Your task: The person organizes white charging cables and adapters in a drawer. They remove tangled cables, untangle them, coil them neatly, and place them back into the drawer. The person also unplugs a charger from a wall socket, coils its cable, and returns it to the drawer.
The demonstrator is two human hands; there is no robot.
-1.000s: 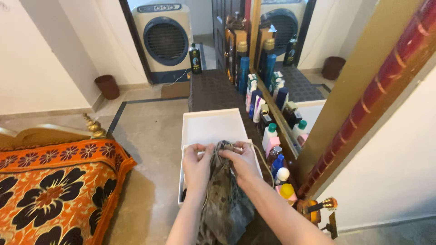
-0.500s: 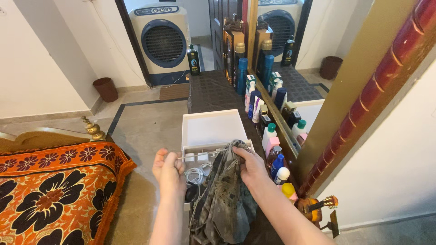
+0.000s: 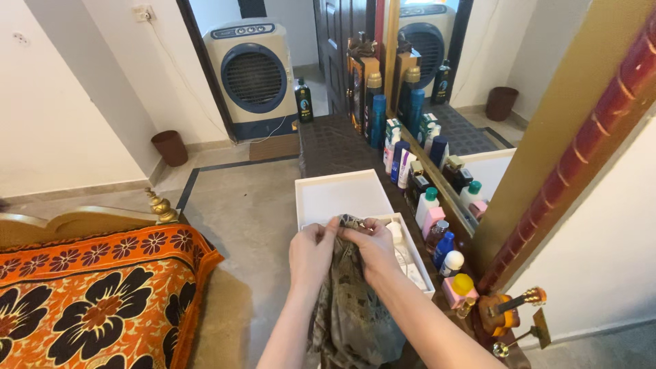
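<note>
Both hands meet over the white box (image 3: 410,253), each pinching the top edge of a mottled grey-brown cloth (image 3: 352,307). Left hand (image 3: 313,251) clenches the cloth from the left side, fingers curled in; right hand (image 3: 374,247) grips it from the right, thumb and fingers closed on the fabric just beside the other hand. From the hands the cloth hangs down between the forearms, over the near end of the box.

That box sits on a dark patterned surface (image 3: 335,147), with its white lid (image 3: 338,195) lying flat just behind it. Along the right edge of the surface, against a mirror (image 3: 471,75), stands a row of bottles (image 3: 410,160) and tubes in blue, white and pink; a yellow-capped jar (image 3: 461,283) is nearest. A small toy guitar (image 3: 506,311) lies at the near right. To the left is a bed with an orange floral cover (image 3: 96,301), and an air cooler (image 3: 253,75) stands in the doorway beyond.
</note>
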